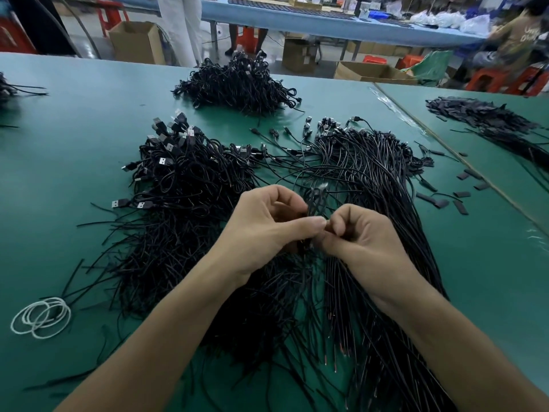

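Observation:
My left hand (264,224) and my right hand (359,236) meet above the middle of a green table (59,173). Both pinch a thin black USB cable (315,197), whose upper end rises between the fingers. My left thumb lies across toward the right fingertips. Under the hands spreads a big heap of black USB cables (184,185) on the left and a long straight bundle of cables (383,203) on the right, with bare wire ends toward me. What the fingertips hold exactly is partly hidden.
A third cable pile (237,84) lies farther back. White rubber bands (41,318) sit at the near left. Short black sleeve pieces (460,197) are scattered at the right, with another dark heap (490,120) beyond a table seam. Cardboard boxes, stools and people stand behind.

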Demonstrator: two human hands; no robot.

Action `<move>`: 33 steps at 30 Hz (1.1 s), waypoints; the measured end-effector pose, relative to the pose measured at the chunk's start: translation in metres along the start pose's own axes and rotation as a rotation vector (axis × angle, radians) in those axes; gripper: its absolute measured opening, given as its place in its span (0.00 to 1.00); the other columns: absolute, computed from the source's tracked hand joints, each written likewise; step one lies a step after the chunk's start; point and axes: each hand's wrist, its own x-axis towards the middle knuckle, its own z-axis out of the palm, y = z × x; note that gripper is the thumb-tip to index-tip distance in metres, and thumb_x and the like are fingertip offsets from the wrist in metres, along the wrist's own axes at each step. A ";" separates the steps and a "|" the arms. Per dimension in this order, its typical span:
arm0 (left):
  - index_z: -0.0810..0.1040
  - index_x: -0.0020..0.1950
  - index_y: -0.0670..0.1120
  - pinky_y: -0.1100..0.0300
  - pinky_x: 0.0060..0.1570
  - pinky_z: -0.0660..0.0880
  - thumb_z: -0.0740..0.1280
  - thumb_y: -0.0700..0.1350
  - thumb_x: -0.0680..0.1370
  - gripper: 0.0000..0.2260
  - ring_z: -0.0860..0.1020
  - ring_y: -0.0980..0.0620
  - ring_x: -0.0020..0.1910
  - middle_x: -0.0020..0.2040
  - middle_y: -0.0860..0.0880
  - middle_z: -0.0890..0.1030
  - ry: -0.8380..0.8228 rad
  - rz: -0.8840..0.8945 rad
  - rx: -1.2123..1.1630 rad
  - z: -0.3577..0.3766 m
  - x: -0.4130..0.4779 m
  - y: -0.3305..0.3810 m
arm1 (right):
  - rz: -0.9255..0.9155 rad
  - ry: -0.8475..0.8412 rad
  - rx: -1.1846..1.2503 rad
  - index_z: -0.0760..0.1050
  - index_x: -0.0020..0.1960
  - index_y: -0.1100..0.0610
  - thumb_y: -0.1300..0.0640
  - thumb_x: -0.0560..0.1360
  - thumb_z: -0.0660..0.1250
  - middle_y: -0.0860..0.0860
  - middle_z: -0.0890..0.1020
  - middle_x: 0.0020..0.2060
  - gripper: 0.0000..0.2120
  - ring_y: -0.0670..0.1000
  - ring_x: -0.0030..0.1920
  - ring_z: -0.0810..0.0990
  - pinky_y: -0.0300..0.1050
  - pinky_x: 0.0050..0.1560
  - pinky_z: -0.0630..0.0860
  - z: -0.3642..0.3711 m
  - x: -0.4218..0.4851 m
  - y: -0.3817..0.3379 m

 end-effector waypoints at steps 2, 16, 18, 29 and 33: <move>0.80 0.44 0.47 0.58 0.45 0.81 0.81 0.40 0.66 0.13 0.83 0.49 0.40 0.43 0.43 0.86 -0.045 0.023 0.050 -0.006 0.002 -0.002 | 0.123 -0.034 0.162 0.68 0.37 0.55 0.59 0.65 0.75 0.47 0.79 0.30 0.15 0.44 0.32 0.76 0.35 0.35 0.74 -0.005 0.002 0.002; 0.81 0.62 0.43 0.61 0.56 0.78 0.75 0.45 0.75 0.17 0.81 0.56 0.48 0.52 0.48 0.84 0.562 0.077 0.580 -0.065 0.100 -0.015 | 0.219 0.053 -1.351 0.76 0.61 0.54 0.53 0.82 0.62 0.50 0.80 0.53 0.10 0.52 0.52 0.78 0.45 0.47 0.75 -0.026 0.013 0.056; 0.76 0.68 0.41 0.55 0.65 0.73 0.74 0.45 0.76 0.22 0.78 0.48 0.59 0.61 0.42 0.80 0.500 -0.031 0.683 -0.071 0.109 -0.018 | 0.249 0.095 -1.275 0.77 0.58 0.54 0.55 0.82 0.62 0.50 0.80 0.50 0.09 0.52 0.46 0.77 0.44 0.43 0.72 -0.028 0.016 0.051; 0.77 0.60 0.53 0.45 0.68 0.69 0.66 0.50 0.78 0.12 0.70 0.50 0.67 0.65 0.51 0.76 -0.283 0.329 0.866 -0.001 0.061 -0.021 | -0.209 0.012 -0.415 0.78 0.43 0.51 0.54 0.78 0.70 0.44 0.77 0.30 0.05 0.42 0.29 0.71 0.36 0.28 0.70 -0.017 0.002 -0.041; 0.80 0.48 0.41 0.62 0.47 0.78 0.60 0.45 0.83 0.12 0.77 0.62 0.45 0.52 0.46 0.79 0.029 0.275 0.617 0.003 0.062 -0.034 | -0.401 0.090 -0.316 0.77 0.40 0.52 0.52 0.76 0.71 0.44 0.76 0.29 0.08 0.40 0.28 0.70 0.30 0.27 0.68 -0.021 -0.007 -0.055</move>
